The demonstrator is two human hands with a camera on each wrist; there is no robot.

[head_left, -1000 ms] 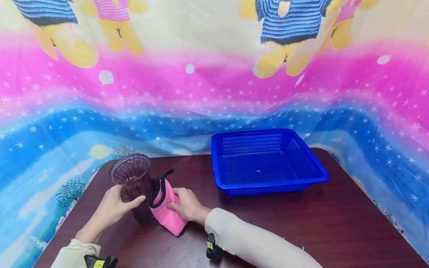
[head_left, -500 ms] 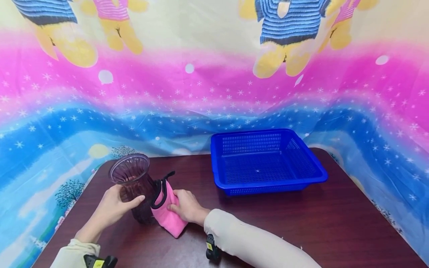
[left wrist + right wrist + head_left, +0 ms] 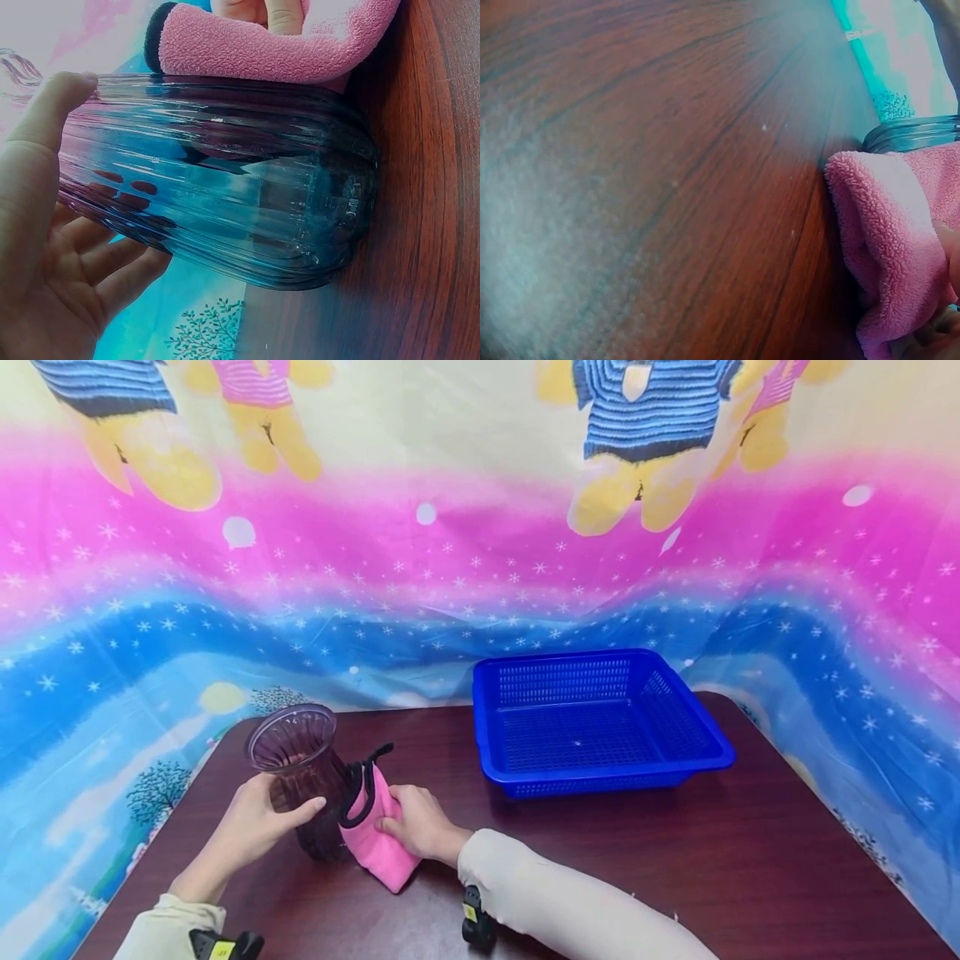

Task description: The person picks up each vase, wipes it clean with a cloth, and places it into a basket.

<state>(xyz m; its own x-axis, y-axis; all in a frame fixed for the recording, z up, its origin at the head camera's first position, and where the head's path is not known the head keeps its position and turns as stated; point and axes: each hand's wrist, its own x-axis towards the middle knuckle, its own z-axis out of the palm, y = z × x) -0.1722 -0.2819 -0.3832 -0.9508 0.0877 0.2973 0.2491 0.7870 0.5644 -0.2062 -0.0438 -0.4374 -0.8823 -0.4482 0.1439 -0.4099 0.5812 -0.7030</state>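
Observation:
A ribbed, purple-tinted clear glass vase [image 3: 303, 752] with a flared rim stands on the left of the table, leaning slightly left. My left hand [image 3: 251, 827] grips its middle, thumb on the near side and fingers round the far side, as the left wrist view shows through the glass. A fluffy pink cloth [image 3: 382, 852] with black edging and a black loop is pressed to the vase's right side. My right hand [image 3: 420, 818] holds that cloth, the thumb on its near face; some fingers are hidden behind the folds. In the right wrist view the cloth [image 3: 892, 225] hangs beside the vase's base.
A blue plastic basket [image 3: 720, 756] with perforated walls stands at the back right of the dark brown wooden table [image 3: 675, 860]. Behind the table hangs a printed curtain [image 3: 450, 568] with bears and snowflakes.
The cloth and my right hand have shifted very slightly down and to the right along the vase. My left hand and the vase stay where they were.

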